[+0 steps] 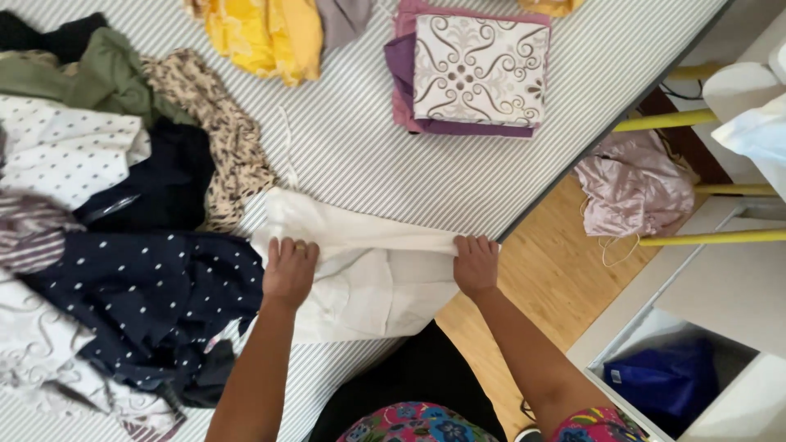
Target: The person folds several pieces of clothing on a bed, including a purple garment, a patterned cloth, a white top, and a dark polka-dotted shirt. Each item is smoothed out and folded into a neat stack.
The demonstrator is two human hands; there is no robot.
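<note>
Two hands, left hand and right hand, fingers pinching one white cloth, one folded stack

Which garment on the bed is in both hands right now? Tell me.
The plain white garment at the bed's near edge: the left hand and right hand pinch its folded top edge. The patterned clothes lie untouched in the pile.

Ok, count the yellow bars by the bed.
3: one yellow bar upper right, one lower, one at the top, partly hidden. More may be covered.
</note>
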